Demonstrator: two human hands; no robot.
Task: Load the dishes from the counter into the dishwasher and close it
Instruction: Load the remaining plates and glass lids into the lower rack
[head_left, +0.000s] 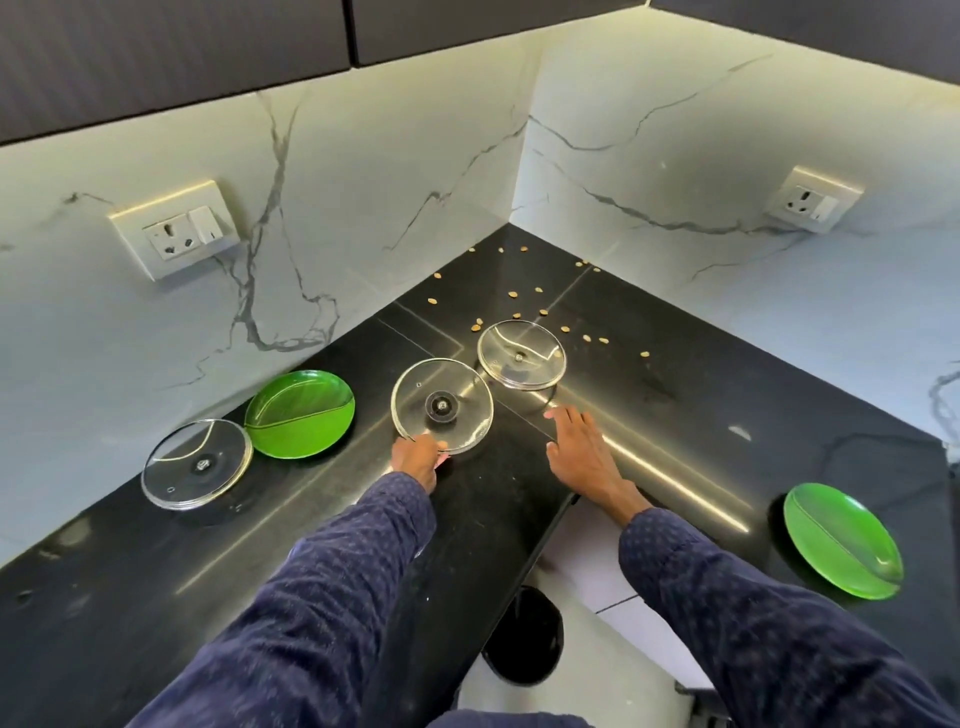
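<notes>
The near rim of the middle glass lid (442, 406) is pinched by the left hand (417, 459), fingers curled at its edge, presumably because the rim gives purchase for tilting the lid off the black counter (675, 395). The right hand (583, 448) is held open and flat, just right of that grip, reaching toward the farther glass lid (521, 360). Beyond the grip, seeds (540, 312) are scattered. A third lid (197, 464) and a green plate (300, 413) lie well left of it; another green plate (841, 540) lies far right. No dishwasher is visible.

Two plates (300, 414) (841, 539) are coloured bright green. The counter (701, 415) is finished in glossy black, the wall (363, 182) in white marble veined grey. Sleeves (322, 597) are patterned navy with small dots.
</notes>
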